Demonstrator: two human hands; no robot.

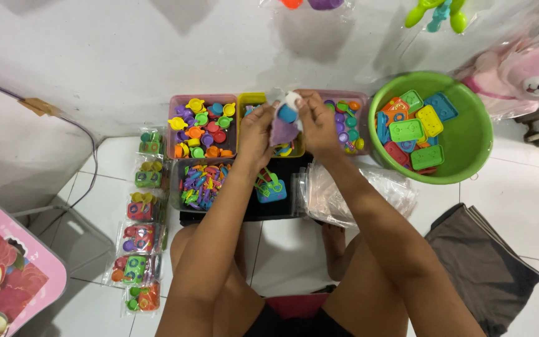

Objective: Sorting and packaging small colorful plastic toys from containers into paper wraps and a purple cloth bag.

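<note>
Both my hands meet above the middle bins. My left hand (256,132) and my right hand (317,125) together pinch a small cluster of toy pieces (286,120): a blue cup, a white piece and a purple piece, held in a clear wrap. Under them stands a yellow bin (251,100). A pink bin of small coloured toy cups (202,126) lies to the left. Another pink bin of toy cups (347,122) is partly hidden behind my right hand.
A green basin (469,150) holds flat coloured toy trays at the right. A bin of toy cutlery (201,185) and a stack of clear bags (344,193) sit nearer me. Packed toy sets (140,237) line the floor at the left. A dark cloth (481,268) lies right.
</note>
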